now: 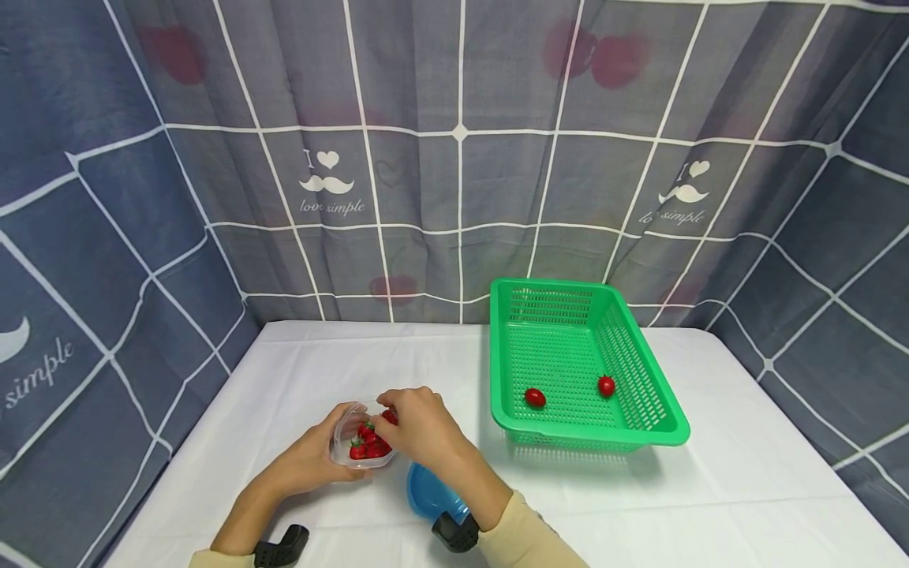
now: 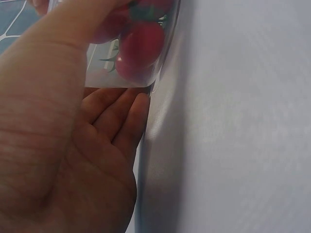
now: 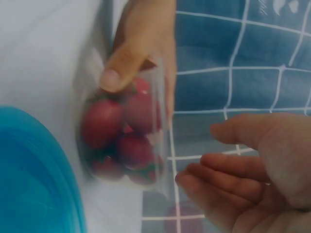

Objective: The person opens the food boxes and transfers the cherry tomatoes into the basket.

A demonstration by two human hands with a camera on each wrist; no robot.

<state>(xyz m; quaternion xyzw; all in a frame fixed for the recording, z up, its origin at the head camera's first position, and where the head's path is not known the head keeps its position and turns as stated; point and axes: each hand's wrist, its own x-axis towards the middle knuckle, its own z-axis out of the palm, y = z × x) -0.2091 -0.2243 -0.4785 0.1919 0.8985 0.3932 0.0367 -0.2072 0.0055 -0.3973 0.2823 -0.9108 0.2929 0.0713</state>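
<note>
Evidently, you were at the step of handling fruit at the mouth of the clear box (image 1: 342, 432); the views did not show whether pieces were going in or coming out. The box was in the lower left of the head frame, just left of centre. Your left hand (image 1: 312, 456) gripped it, with the thumb over the rim and the fingers around the opposite side. Your right hand (image 1: 422, 426) was at the box's right edge. In the right wrist view, its thumb and fingers were spread, with nothing visible between them; you could not tell whether a fingertip touched the fruit.

By judgement, the next move called for a light pinch on one piece at a time while the left hand kept the thin-walled box steady.

Container contents were as follows. The clear box held a cluster of red tomatoes (image 3: 101, 124) with green stalks, partly overlapping. The green basket (image 1: 589, 436), right of centre in the head frame, held two more on its floor: one tomato (image 1: 536, 397) toward the front left, the other tomato (image 1: 606, 386) toward the right wall. The blue bowl (image 1: 414, 485), at lower centre, was partly covered by your right forearm, so its contents could not be fully checked.
</note>
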